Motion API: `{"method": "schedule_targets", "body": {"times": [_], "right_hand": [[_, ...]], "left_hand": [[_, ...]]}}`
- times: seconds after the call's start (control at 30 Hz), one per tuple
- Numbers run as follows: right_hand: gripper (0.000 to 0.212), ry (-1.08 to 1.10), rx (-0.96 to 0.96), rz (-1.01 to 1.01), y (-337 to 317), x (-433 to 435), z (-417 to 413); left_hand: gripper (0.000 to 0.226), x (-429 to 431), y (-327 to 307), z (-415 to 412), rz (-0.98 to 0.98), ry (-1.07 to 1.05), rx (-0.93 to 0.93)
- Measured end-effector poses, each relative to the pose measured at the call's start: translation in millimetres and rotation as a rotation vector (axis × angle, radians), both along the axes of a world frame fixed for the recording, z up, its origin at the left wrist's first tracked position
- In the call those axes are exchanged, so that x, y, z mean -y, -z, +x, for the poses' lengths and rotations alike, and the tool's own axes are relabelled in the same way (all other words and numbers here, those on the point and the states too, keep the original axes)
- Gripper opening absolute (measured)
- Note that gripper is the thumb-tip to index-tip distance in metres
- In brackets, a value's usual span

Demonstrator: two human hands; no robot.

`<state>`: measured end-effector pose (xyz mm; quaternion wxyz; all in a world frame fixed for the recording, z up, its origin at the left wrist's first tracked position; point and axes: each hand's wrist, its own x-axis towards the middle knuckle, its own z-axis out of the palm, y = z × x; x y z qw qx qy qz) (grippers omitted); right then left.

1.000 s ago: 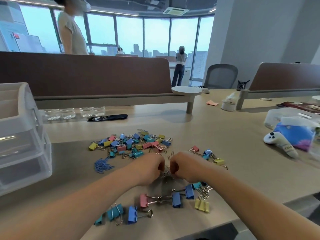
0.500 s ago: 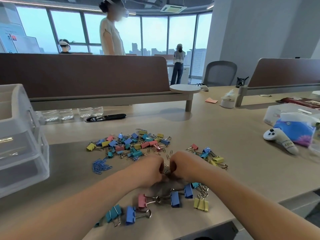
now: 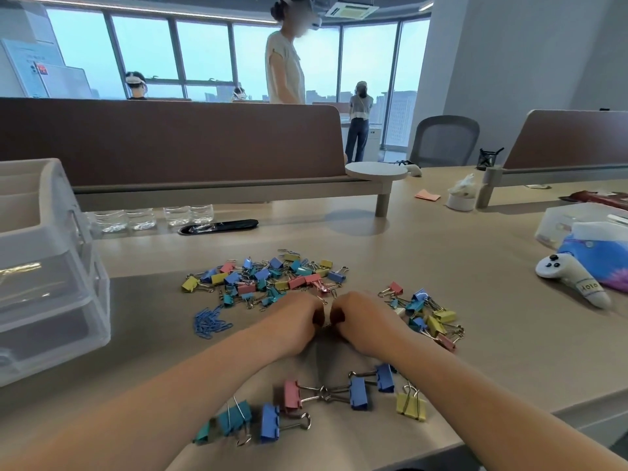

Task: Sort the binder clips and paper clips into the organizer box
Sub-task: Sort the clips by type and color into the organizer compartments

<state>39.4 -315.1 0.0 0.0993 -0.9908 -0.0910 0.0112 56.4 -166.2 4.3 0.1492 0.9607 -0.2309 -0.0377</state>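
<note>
On the matte surface (image 3: 492, 321), left hand (image 3: 292, 322) and right hand (image 3: 362, 322) meet knuckle to knuckle, fingers curled inward; whether they are grasping anything cannot be told. Angular coloured binder clips (image 3: 268, 278) are heaped just beyond, looped blue paper clips (image 3: 209, 322) to the left, and the translucent organizer box (image 3: 51, 283) at far left.

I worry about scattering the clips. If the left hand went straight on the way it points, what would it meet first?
The right hand: the left hand points forward and to the right, its knuckles almost against the other's. The binder clips lie beyond, as far as depth shows.

Desk (image 3: 475, 300), binder clips (image 3: 268, 280), paper clips (image 3: 209, 322), organizer box (image 3: 51, 266)
</note>
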Motion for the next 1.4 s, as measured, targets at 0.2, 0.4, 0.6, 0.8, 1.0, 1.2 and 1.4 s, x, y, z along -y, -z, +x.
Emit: {"method": "schedule_targets", "body": {"times": [0.2, 0.4, 0.6, 0.8, 1.0, 1.2, 1.4], "right_hand": [[0.018, 0.043, 0.076, 0.106, -8, 12, 10], [0.045, 0.102, 0.015, -0.015, -10, 19, 29], [0.015, 0.031, -0.061, -0.194, -8, 13, 38], [0.024, -0.040, -0.074, -0.221, -7, 12, 39], [0.033, -0.068, -0.110, -0.190, -7, 10, 27], [0.035, -0.078, -0.153, -0.081, -7, -1, 10], [0.040, -0.121, -0.116, 0.057, -11, -3, 1]], "left_hand": [[0.018, -9, 1, 9, -0.087, 0.006, 0.023], [0.038, -13, -4, 20, -0.041, -0.023, 0.029], [0.055, -4, 0, 31, 0.134, 0.013, -0.031], [0.056, -5, 8, 32, 0.210, 0.036, 0.002], [0.056, -8, 7, 27, 0.173, 0.078, 0.022], [0.049, -14, 5, 18, 0.155, 0.059, 0.013], [0.039, -28, -1, 6, 0.048, 0.021, 0.042]]}}
